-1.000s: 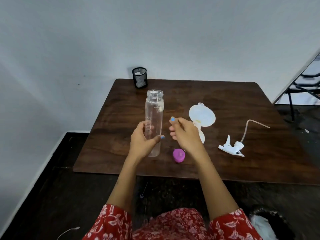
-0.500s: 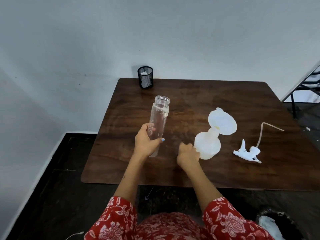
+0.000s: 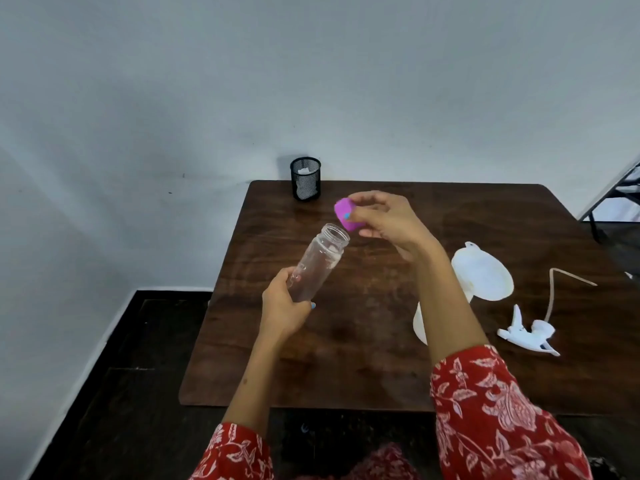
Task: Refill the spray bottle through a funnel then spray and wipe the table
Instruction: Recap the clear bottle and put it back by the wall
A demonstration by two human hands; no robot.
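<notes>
Nearest the camera are two red floral sleeves [image 3: 491,420] reaching out over the dark wooden worktop [image 3: 346,358]. The left hand [image 3: 282,311] has its fingers wrapped round the lower end of the clear bottle [image 3: 317,265] and holds it above the worktop, tilted so the open mouth points up and to the right — no cap or sprayer on it. Can't tell if there's any liquid inside.

Just past that, the right hand [image 3: 384,221] is raised, its fingers pinching a small pink cap [image 3: 346,218] right beside the bottle's mouth, slightly above it and not on it.

Off to the right, on the worktop, a white funnel [image 3: 481,275] lies on its side, partly hidden behind the right forearm. Further right sits the white spray trigger head [image 3: 530,336] with its thin dip tube [image 3: 554,289] bent up and over — well apart from the bottle.

At the far left corner of the worktop there's a black mesh cup [image 3: 305,178] with something white in it, against the pale wall [image 3: 311,81].
</notes>
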